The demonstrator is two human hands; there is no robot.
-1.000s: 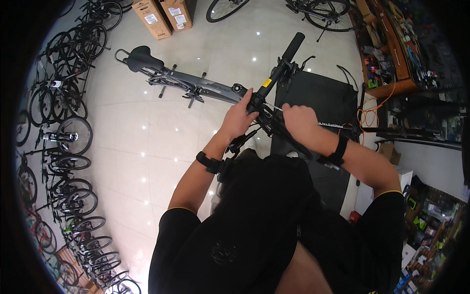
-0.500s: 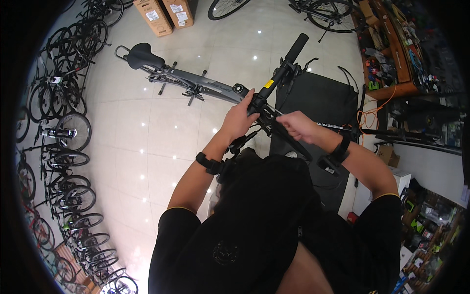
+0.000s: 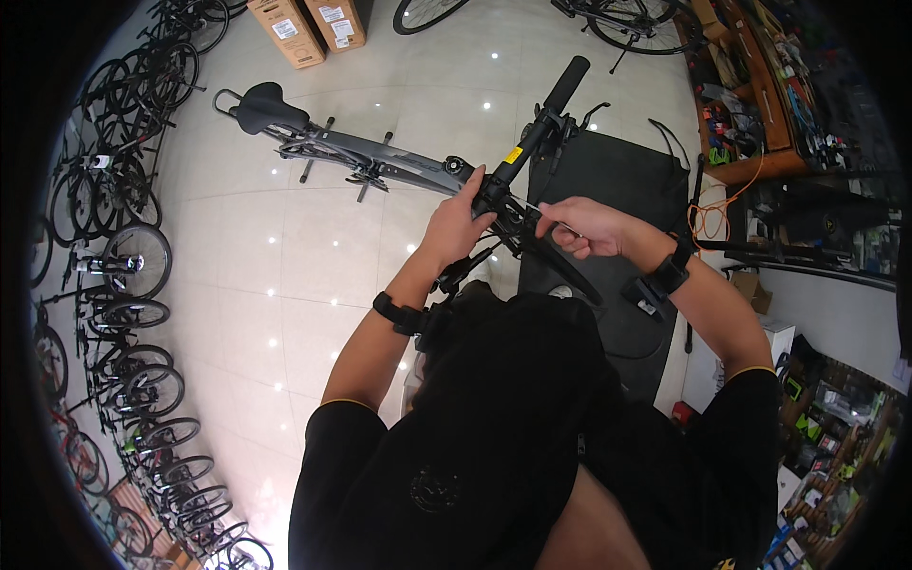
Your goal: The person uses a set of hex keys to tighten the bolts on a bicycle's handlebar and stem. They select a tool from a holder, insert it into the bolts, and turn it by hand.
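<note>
A grey bicycle [image 3: 389, 163] with a black saddle [image 3: 269, 109] stands lengthwise in front of me, its handlebar [image 3: 532, 142] angled away to the upper right. My left hand [image 3: 456, 226] is closed around the stem [image 3: 491, 193] at the middle of the bar, thumb and index finger on either side. In my right hand [image 3: 591, 228] is a thin silver hex key [image 3: 524, 202], held in curled fingers. Its long end points at the front of the stem; where the tip meets it is too small to make out. The front wheel [image 3: 568, 274] is partly hidden beneath my arms and cap.
A black mat [image 3: 617, 180] lies under the bicycle's front. To the right are a wooden tool cabinet [image 3: 760, 161] and an orange cable [image 3: 708, 218]. Rows of bicycles [image 3: 138, 261] line the left side. Cardboard boxes [image 3: 290, 38] stand at the far end.
My right hand has turned a little, and the hex key's shaft shows more clearly between its fingers. My left hand keeps its hold on the stem. The whole view has shifted slightly.
</note>
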